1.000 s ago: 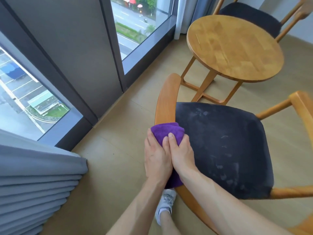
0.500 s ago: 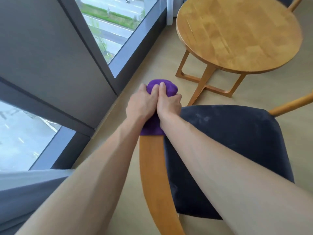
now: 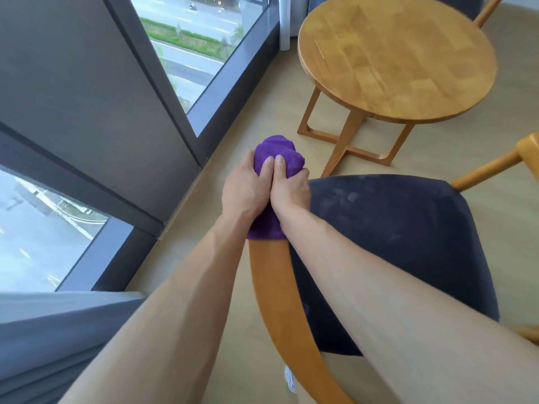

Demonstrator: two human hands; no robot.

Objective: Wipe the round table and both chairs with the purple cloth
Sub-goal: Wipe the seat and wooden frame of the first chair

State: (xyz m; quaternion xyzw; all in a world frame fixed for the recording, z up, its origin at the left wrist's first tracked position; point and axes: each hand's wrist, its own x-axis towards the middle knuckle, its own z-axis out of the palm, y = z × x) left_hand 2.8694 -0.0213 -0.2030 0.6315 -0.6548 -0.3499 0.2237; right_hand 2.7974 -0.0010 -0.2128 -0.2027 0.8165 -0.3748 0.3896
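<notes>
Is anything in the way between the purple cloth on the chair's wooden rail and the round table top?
Nothing visible. The purple cloth, gripped by left hand and right hand, sits on the chair rail; only bare floor separates it from the round table.
</notes>
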